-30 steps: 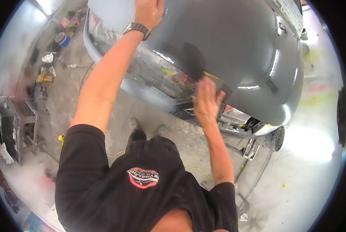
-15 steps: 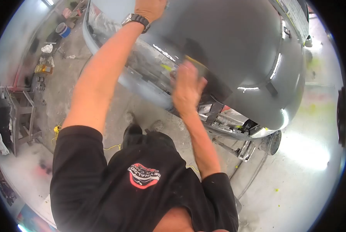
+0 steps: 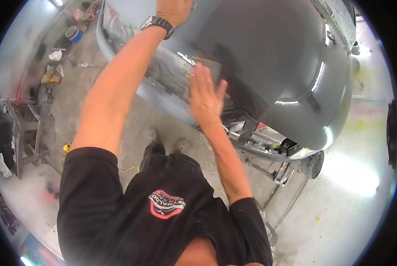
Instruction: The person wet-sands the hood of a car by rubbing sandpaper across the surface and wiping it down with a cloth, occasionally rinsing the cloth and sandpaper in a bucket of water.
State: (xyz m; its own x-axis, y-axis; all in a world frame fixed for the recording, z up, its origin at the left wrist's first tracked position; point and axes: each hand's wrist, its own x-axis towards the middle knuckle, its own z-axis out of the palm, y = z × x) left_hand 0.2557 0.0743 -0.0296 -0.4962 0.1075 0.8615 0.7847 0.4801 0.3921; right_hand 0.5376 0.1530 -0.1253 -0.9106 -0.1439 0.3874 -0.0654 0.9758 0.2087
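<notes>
My right hand [image 3: 206, 97] lies flat with outstretched fingers and the thumb apart, over the front edge of a dark grey car hood [image 3: 260, 53]. Beneath its fingers is a thin greyish sheet with a yellowish edge that looks like sandpaper [image 3: 211, 65], pressed to the hood; part of it is hidden. My left hand [image 3: 175, 11], with a dark watch [image 3: 156, 23] on the wrist, is at the hood's lighter left part. The top edge of the view cuts off its fingers. A dark smeared patch [image 3: 247, 95] marks the hood right of my right hand.
Below the hood, the car's front is stripped, with exposed metal parts [image 3: 269, 135]. A wooden stand [image 3: 27, 133] is at the left. A bucket [image 3: 73, 34], an amber container [image 3: 52, 79] and crumpled paper [image 3: 55, 55] lie along the wall. A yellow cord [image 3: 129, 169] crosses the floor.
My right hand and the sandpaper have slid left and slightly up along the hood's front edge. My left hand stays nearly in place.
</notes>
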